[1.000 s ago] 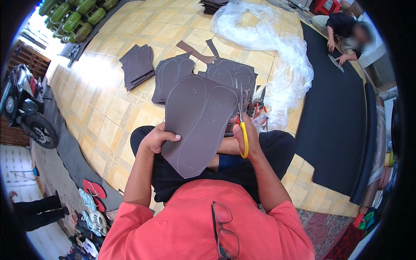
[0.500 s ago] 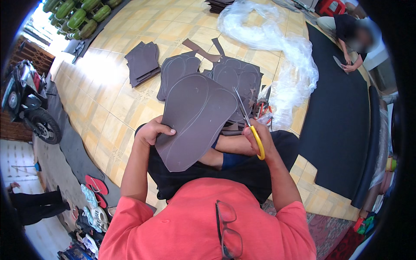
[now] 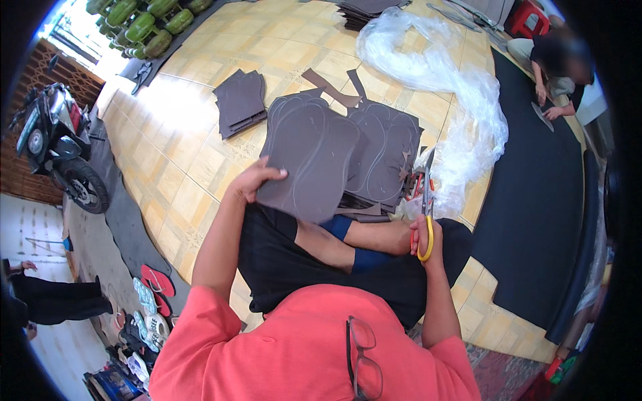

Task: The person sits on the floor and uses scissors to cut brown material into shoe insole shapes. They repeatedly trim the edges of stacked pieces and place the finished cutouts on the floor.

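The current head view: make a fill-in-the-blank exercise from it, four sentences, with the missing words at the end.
1. The right hand holds scissors whose clearly visible handle loop is ____.
2. The left hand rests its ____ on top of the outlined dark sheet.
3. The motorcycle stands at the ____ side of the picture.
4. The long black sheet lies to the ____ of the crumpled clear plastic.

Missing words: yellow; thumb; left; right.

Green gas cylinders cluster at the far left, beyond a parked motorbike and red flip-flops. Crumpled clear plastic covers some tiled floor near a red stool.
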`<state>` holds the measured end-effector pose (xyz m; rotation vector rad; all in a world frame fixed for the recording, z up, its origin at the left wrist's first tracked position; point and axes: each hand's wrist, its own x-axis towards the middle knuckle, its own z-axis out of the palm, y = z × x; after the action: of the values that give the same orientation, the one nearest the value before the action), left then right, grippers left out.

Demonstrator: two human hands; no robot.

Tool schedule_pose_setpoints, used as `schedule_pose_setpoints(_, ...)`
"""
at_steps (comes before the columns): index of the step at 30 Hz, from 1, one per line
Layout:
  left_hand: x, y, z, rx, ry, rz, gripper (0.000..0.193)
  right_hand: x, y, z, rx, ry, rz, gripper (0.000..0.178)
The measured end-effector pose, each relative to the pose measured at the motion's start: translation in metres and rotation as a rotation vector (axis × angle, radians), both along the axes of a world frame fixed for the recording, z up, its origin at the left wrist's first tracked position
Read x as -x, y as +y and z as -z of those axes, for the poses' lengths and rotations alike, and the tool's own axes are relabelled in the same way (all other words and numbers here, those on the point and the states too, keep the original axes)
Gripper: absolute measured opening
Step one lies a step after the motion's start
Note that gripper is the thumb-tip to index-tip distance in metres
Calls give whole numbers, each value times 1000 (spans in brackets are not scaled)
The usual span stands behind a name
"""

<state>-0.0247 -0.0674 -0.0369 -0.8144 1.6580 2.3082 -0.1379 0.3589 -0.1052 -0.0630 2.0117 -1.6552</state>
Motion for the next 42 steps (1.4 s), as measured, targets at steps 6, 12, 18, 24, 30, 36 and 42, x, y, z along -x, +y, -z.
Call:
schedule_pose_setpoints(6, 51, -58, 63, 1015, -155, -212, 55, -1, -13, 4, 17, 67, 31, 43)
schedule_pose_setpoints(12, 99, 49, 72, 1208, 19, 307, 47, 6, -13, 3, 3, 43, 79, 43)
schedule_pose_setpoints(18, 100, 131, 83, 1597, 9, 332, 51, 7, -11, 7, 63, 13, 100, 44)
schedule_pose_setpoints(24, 109, 136, 93, 1422, -110, 252, 49, 12, -12, 13, 113, -37, 133, 47)
schedule_pose_setpoints(30, 120, 130, 85, 901, 122, 140, 35, 9, -12, 3, 112, -48, 128, 48)
schedule_pose_setpoints(36, 127, 166, 17, 1217, 411, -11, 29, 9, -6, 1, 169, -33, 155, 47)
schedule_pose_setpoints(42, 113, 159, 18, 1106, 525, -225, 18, 2, -5, 0, 248, -33, 152, 47)
